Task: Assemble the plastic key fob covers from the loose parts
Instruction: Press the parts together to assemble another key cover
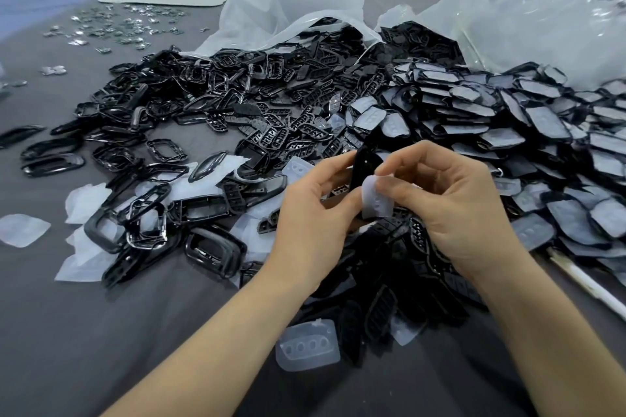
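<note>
Head view: the left hand (315, 213) curls its fingers round a black fob shell (363, 167), held on edge above the grey-clothed table (101, 332); at the shell's lower end the right hand (450, 210) pinches a translucent silicone button pad (374, 196) between thumb and fingertips; the pad looks only partly seated, so this cover reads as mid-assembly. Left of the shell sprawls a heap of black frames (189, 101) and perforated button plates (271, 135); right of the shell lie overlapping black pieces with pale faces (508, 118), perhaps part-assembled, though I cannot tell; below the shell a loose pad (310, 345) lies flat; nearly all the work seems ahead. Fingers hide the shell's face; beyond the shell, clear bags (508, 20) cover more parts; far left of it, small silvery bits (125, 24) are too blurred to name.
</note>
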Demonstrator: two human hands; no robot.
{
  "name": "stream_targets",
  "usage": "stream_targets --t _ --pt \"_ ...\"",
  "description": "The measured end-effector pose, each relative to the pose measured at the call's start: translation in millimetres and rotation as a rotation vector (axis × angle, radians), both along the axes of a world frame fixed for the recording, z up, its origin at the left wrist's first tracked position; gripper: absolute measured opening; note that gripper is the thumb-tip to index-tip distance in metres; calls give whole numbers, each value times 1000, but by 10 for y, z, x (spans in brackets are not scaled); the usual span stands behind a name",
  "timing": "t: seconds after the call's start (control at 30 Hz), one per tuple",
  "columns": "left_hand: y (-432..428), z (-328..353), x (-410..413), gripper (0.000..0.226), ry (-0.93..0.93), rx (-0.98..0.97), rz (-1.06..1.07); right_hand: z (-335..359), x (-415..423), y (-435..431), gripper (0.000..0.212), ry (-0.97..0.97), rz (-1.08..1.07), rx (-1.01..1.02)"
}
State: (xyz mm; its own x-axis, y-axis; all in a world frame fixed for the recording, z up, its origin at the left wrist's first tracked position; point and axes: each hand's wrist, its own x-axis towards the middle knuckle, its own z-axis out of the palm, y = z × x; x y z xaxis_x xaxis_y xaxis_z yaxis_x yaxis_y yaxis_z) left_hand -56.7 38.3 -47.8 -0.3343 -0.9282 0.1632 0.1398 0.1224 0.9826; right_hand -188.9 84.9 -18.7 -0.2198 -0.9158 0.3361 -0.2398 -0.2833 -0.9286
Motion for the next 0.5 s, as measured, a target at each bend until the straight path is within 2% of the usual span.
stream_targets --t 0.1,0.2,0.37,0.5 --pt "28 2 -13 34 -23 -62 11 -15 9 -5 15 49 -90 -45" --pt "57 9 -11 40 -18 -127 47 -61 45 -11 17 69 -154 -82" --pt "92 35 -16 48 -3 -189 65 -109 109 -17 22 88 -209 -153" --pt "102 59 -4 47 -1 -246 79 -106 110 -4 16 106 -228 -221"
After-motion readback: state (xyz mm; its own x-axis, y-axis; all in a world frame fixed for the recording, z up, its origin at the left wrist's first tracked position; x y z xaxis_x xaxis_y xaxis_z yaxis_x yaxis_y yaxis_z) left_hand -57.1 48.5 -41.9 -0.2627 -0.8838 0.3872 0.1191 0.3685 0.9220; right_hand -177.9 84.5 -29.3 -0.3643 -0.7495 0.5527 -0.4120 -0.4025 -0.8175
